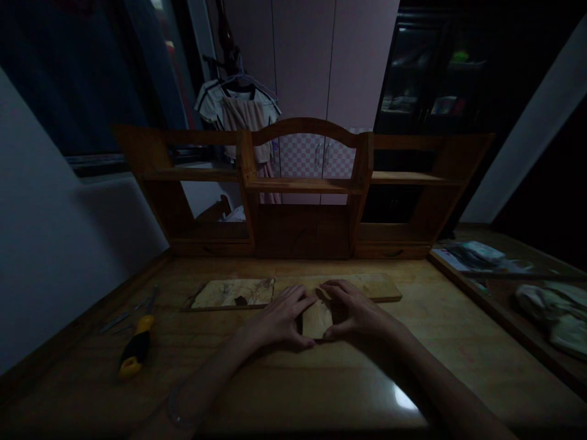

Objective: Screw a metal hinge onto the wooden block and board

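Note:
Both my hands rest on the wooden desk (pixel 293 379) around a small flat wooden piece (pixel 317 319). My left hand (pixel 279 318) has its fingers curled against the piece's left edge and its thumb at the lower corner. On the right side my right hand (pixel 355 311) pinches the same piece, fingers over the top edge. Just behind my hands lies a long worn wooden board (pixel 238 292), flat on the desk. The room is dim and fine detail is hard to see.
A yellow-and-black handled screwdriver (pixel 136 345) and thin metal tools (pixel 121 318) lie at the left. A wooden shelf unit (pixel 302 183) stands along the desk's back. Papers (pixel 481 256) and cloth (pixel 554 311) lie on a surface at the right.

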The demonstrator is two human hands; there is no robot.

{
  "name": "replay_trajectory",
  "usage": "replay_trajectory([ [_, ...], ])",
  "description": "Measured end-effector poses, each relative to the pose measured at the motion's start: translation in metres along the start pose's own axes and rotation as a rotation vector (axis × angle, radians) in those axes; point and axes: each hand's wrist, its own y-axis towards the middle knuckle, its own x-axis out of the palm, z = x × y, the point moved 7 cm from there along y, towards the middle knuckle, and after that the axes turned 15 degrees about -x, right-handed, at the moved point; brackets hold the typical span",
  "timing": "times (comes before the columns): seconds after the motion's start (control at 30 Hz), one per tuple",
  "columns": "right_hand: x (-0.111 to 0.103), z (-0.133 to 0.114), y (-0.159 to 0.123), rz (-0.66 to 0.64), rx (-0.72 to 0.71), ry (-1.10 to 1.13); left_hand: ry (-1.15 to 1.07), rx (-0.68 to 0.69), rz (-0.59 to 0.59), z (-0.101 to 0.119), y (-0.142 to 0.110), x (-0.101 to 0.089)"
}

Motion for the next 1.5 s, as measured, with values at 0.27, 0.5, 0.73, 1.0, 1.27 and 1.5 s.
replay_trajectory([
  [0.27,0.006,-0.011,0.003,-0.024,-0.074,0.002,0.001,0.004,0.022,-0.01,-0.009,-0.004],
  [0.5,0.012,-0.006,0.0,-0.097,-0.03,-0.066,0.032,0.04,0.057,-0.004,-0.01,-0.006],
  [0.73,0.012,-0.001,-0.002,-0.088,-0.003,-0.067,0.081,0.047,0.056,-0.002,-0.01,-0.003],
  [1.0,0.009,-0.001,-0.003,-0.103,0.009,-0.052,0.123,0.099,0.031,-0.005,-0.008,0.008],
  [1.27,0.007,0.0,-0.002,-0.107,0.029,-0.036,0.108,0.134,0.003,-0.011,-0.01,0.014],
  [1.5,0.006,0.002,-0.003,-0.118,0.048,-0.014,0.086,0.125,0.01,-0.008,-0.008,0.008],
])
